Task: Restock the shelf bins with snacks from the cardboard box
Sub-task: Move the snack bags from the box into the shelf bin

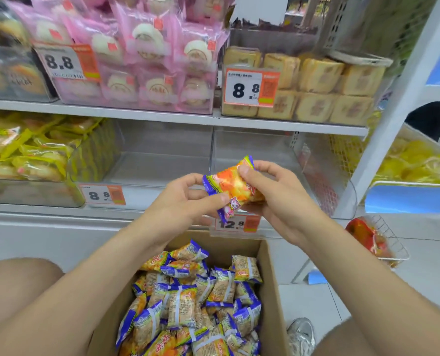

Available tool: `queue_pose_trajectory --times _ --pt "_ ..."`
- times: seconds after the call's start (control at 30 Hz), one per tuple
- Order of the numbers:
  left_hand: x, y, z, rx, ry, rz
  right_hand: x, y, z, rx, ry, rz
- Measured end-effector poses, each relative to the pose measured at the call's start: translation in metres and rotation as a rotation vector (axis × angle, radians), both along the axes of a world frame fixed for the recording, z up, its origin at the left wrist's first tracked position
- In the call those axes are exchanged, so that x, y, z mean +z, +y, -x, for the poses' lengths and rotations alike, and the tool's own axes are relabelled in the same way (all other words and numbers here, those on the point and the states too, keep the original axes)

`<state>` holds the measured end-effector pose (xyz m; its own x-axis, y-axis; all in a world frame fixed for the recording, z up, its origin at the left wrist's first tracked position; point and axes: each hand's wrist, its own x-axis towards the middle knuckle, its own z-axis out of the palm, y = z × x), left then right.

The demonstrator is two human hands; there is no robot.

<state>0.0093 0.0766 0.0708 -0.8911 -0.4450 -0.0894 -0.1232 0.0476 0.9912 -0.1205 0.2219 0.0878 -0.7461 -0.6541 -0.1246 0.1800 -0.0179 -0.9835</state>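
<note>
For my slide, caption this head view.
Both hands, left and right, hold one snack packet above the full cardboard box, facing empty bins.

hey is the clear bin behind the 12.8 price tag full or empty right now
Empty. Through the clear bin only its bare floor and walls show; the one snack pack nearby is held in front between both hands, not inside.

held snack packet (233,187): orange, blue ends, pink cartoon. box packets (188,301): same orange-blue. cardboard box (270,283) brown. upper bin buns (147,47) in pink wrappers.
</note>
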Motion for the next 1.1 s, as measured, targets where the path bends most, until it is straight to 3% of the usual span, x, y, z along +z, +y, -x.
queue_pose_trajectory --times 0.1,0.2,0.3,0.37,0.47,0.67,0.93,1.1 --pt "0.009 -0.017 0.021 0.080 -0.019 0.171 0.005 -0.015 0.023 0.074 -0.049 -0.113" --pt "0.006 -0.038 0.048 0.192 -0.091 0.477 0.001 -0.033 0.057 0.091 -0.129 -0.209" --pt "-0.009 -0.051 0.072 0.199 -0.195 0.809 -0.015 -0.056 0.094 -0.024 0.013 -0.403" --pt "-0.020 -0.057 0.083 0.163 -0.219 0.928 -0.035 -0.069 0.120 -0.107 0.151 -0.487" --pt "-0.028 -0.059 0.087 0.134 -0.266 0.910 -0.061 -0.079 0.151 -0.131 0.390 -0.556" --pt "-0.034 -0.057 0.092 0.099 -0.299 0.803 -0.075 -0.107 0.182 -0.061 0.673 -0.687" --pt "-0.037 -0.056 0.089 0.070 -0.267 0.824 -0.096 -0.159 0.174 -0.073 0.764 -0.770" --pt "-0.041 -0.062 0.085 0.026 -0.236 0.832 -0.103 -0.171 0.178 -0.217 0.756 -0.851"
